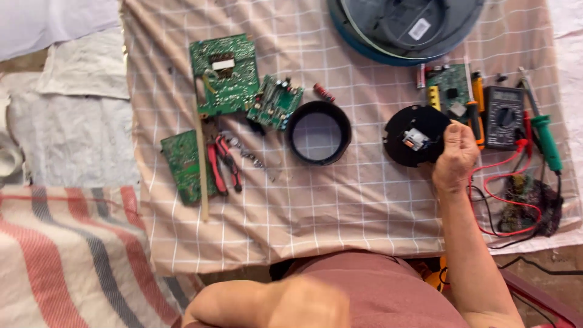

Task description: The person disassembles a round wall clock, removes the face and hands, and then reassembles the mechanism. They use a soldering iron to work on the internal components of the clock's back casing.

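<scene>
R hand is curling into a loose fist; whether it is pinching a small part, cannot tell. It is hovering at the right edge of the black round disc, touching or just over it; disc is lying flat, directly left of the fist. L hand is not showing clearly; a blurred forearm is resting low, well apart. Around: multimeter w/ red leads just right, small green PCB above, black ring left. Nothing is blocking the disc.
</scene>
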